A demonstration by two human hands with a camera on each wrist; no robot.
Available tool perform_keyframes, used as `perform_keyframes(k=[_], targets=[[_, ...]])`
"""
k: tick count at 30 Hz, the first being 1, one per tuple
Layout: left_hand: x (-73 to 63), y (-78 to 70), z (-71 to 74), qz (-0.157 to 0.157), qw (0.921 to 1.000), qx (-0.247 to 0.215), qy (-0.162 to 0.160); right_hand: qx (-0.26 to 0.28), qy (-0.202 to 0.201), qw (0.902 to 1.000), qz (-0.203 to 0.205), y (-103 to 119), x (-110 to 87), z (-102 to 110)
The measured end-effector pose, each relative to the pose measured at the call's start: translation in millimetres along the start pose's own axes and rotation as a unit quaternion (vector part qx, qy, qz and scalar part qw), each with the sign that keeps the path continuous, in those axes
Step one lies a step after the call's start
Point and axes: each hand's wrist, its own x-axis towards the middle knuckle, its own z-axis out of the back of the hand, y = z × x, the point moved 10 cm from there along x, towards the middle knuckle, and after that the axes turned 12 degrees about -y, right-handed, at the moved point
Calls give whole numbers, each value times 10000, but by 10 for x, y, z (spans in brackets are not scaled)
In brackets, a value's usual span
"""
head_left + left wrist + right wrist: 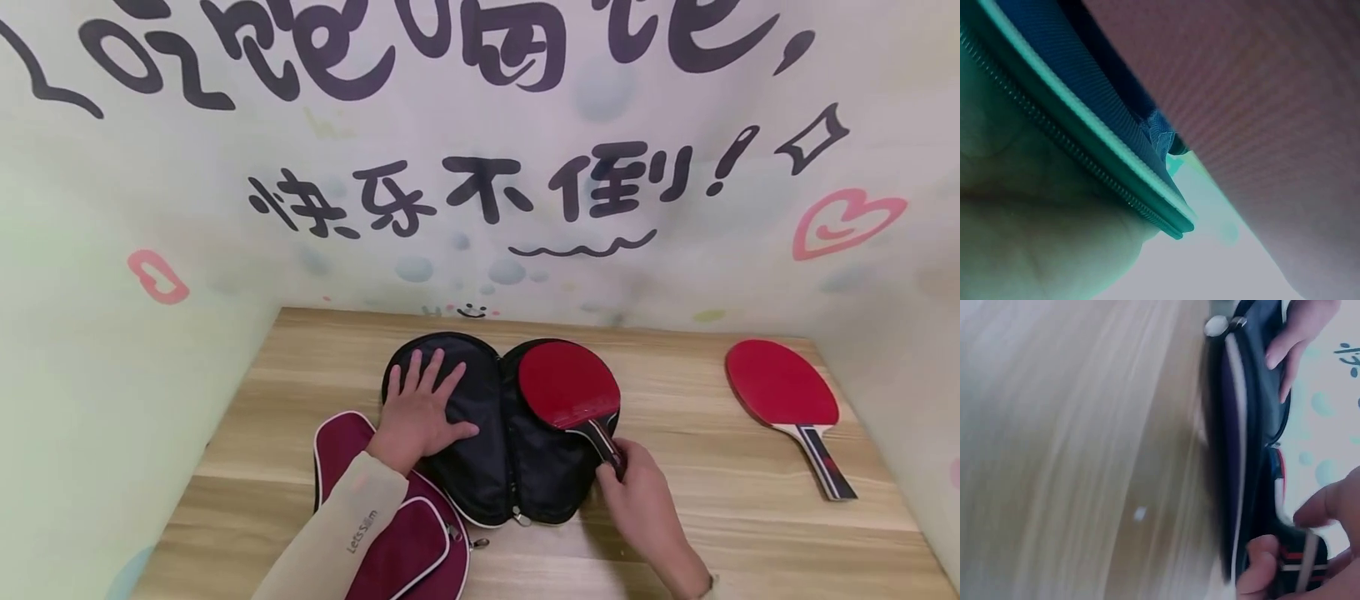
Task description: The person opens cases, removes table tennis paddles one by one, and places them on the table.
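A black-lined paddle case (468, 450) lies unzipped and spread flat on the wooden table. Fingers splayed, my left hand (416, 417) presses on the lining of its left half. My right hand (641, 492) grips the dark handle (603, 446) of a red table tennis paddle (570, 383), whose blade is over the case's right half. In the right wrist view, thumb and fingers wrap the striped handle (1300, 556) beside the case's white-piped edge (1238, 425). The left wrist view shows a zipper edge (1079, 150) close up. Whether the blade touches the lining is hard to tell.
Another red paddle (783, 383) lies at the table's right, handle toward the front. A burgundy case (412, 542) with white piping and a zipped pocket lies front left, partly under my left forearm. Behind the table rises a wall (465, 275) with printed writing.
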Motion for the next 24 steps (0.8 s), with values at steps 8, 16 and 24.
perform_keyframes(k=[8,16,24], targets=[[3,-3,-7,-59,9999,-92,-53,-95,-1367,9845,1093,60,58,256],[-10,23,3,-4,10000,-9,-12,71,-1962,9720,1294,42,29,535],[-13,-9,35,-113,9999,-33,-126,-38,-2534,9605,1147,-210,138,1051]])
